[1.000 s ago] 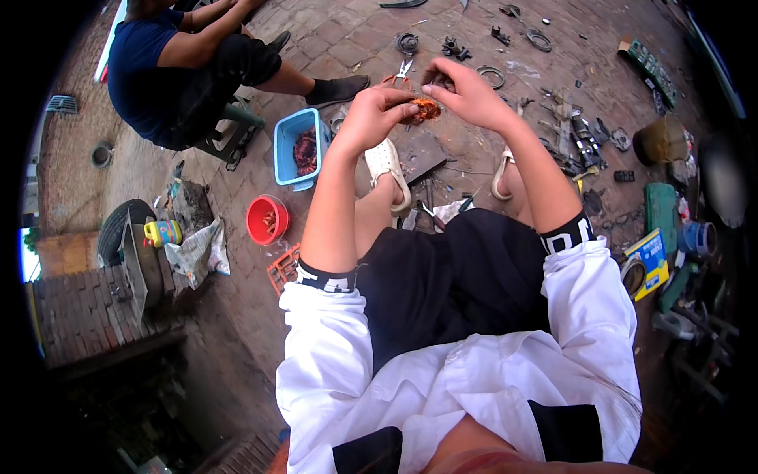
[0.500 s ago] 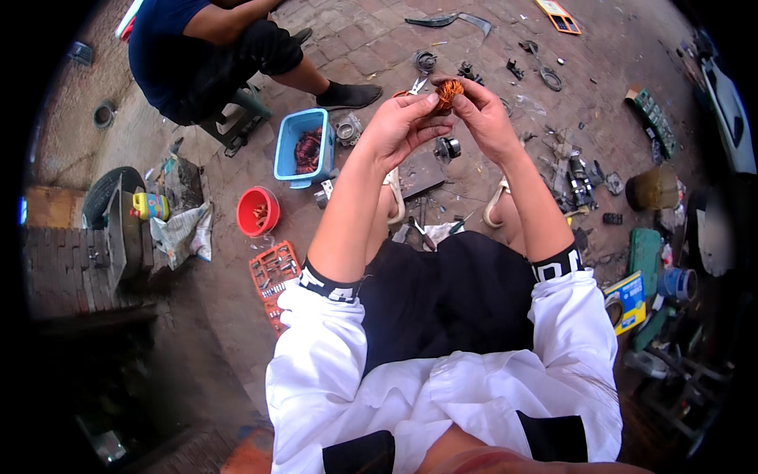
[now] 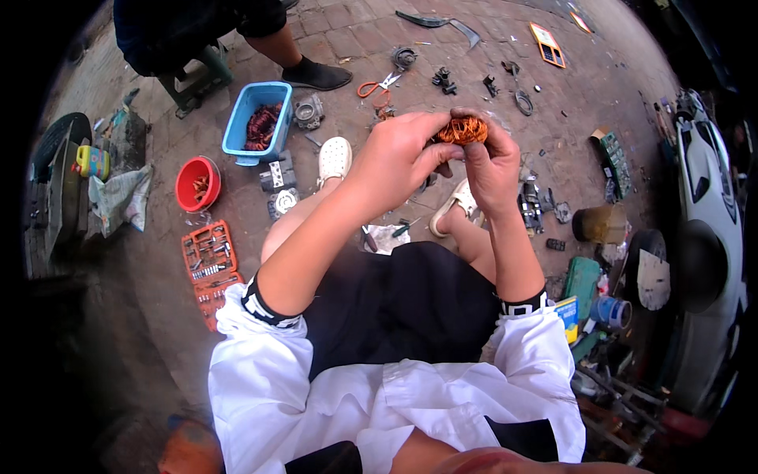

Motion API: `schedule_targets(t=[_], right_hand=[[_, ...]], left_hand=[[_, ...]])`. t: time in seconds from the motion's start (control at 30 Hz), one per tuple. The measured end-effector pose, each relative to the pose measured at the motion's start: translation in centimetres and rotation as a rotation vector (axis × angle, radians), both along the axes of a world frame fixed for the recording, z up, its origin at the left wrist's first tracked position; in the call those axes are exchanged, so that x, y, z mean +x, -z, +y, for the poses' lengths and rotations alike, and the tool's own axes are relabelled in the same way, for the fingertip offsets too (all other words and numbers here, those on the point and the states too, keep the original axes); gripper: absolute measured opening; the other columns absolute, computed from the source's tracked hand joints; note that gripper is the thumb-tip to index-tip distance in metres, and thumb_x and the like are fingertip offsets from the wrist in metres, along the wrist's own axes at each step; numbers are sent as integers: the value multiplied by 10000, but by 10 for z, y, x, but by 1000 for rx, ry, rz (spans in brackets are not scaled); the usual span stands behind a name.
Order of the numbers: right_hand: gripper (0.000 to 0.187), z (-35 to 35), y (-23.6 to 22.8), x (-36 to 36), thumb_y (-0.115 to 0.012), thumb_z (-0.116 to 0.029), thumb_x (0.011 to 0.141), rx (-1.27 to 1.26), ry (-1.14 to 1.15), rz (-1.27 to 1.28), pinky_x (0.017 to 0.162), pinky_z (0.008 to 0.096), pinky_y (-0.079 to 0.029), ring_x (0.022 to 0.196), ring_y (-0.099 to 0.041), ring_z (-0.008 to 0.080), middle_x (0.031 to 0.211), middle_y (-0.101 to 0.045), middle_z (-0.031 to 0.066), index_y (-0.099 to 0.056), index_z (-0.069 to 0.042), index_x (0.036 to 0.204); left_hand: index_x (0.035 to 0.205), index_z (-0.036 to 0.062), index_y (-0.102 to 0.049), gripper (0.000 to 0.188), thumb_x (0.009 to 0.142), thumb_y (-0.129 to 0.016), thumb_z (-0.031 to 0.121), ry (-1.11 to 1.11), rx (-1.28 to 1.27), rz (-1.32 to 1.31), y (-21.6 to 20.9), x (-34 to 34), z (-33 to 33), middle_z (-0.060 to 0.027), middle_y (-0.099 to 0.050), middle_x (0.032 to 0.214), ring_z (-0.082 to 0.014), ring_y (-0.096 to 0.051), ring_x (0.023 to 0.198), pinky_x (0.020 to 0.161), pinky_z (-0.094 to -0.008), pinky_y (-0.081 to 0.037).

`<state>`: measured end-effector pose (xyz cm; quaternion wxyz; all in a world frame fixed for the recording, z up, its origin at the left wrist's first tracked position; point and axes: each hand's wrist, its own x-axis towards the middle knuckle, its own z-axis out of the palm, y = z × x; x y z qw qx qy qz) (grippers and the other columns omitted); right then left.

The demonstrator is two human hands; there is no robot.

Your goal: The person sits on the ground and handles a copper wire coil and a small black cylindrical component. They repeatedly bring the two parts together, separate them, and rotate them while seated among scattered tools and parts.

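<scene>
A bundle of orange copper wire (image 3: pixel 464 131) is held up in front of me between both hands. My left hand (image 3: pixel 407 158) pinches its left side with thumb and fingers. On the other side, my right hand (image 3: pixel 493 162) grips it with the thumb below and fingers curled over the top. Beyond the left hand, orange-handled scissors (image 3: pixel 377 85) lie on the paving. A blue tub (image 3: pixel 230 141) with dark reddish wire coils in it stands to the left, and a red bucket (image 3: pixel 181 185) with some copper-coloured pieces sits nearer to me.
An orange socket set (image 3: pixel 209 253) lies open at the left. A person's foot (image 3: pixel 316 74) rests near the blue tub. Metal parts (image 3: pixel 533 204), a brown container (image 3: pixel 600 224) and a green case (image 3: pixel 581 280) are at the right. A sickle (image 3: pixel 442 21) lies far ahead.
My view has shifted, so the ground things sit further left. Both hands still hold the copper wire, which now shows a longer side. My feet are further apart.
</scene>
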<state>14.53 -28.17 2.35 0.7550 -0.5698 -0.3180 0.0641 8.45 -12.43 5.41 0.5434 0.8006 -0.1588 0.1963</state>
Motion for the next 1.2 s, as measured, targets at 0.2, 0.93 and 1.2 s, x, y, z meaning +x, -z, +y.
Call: schedule_targets(t=[0.2, 0.93, 1.2], right_hand=[[481, 4, -5, -17, -679, -344, 807, 11, 71, -21, 837, 266, -434, 968, -551, 154, 1045, -582, 83, -593, 47, 1074], [440, 11, 4, 1, -542, -317, 916, -77, 1, 38, 876, 256, -424, 1007, -538, 121, 1113, -588, 55, -516, 12, 1209], [263, 6, 1, 4, -556, -251, 914, -363, 235, -163, 647, 231, -423, 741, -527, 94, 834, -580, 33, -606, 6, 935]], left_hand=[[987, 12, -583, 278, 757, -672, 141, -78, 83, -166, 3, -9, 2, -154, -602, 819, -335, -586, 751, 627, -385, -468], [1101, -73, -515, 306, 887, -584, 134, 273, -1050, 631, 6, 3, 3, -141, -604, 1040, -212, -635, 905, 831, -312, -535], [1007, -57, -521, 232, 808, -634, -19, 52, -984, 434, 7, 7, 0, -152, -613, 1008, -207, -637, 886, 827, -324, -540]])
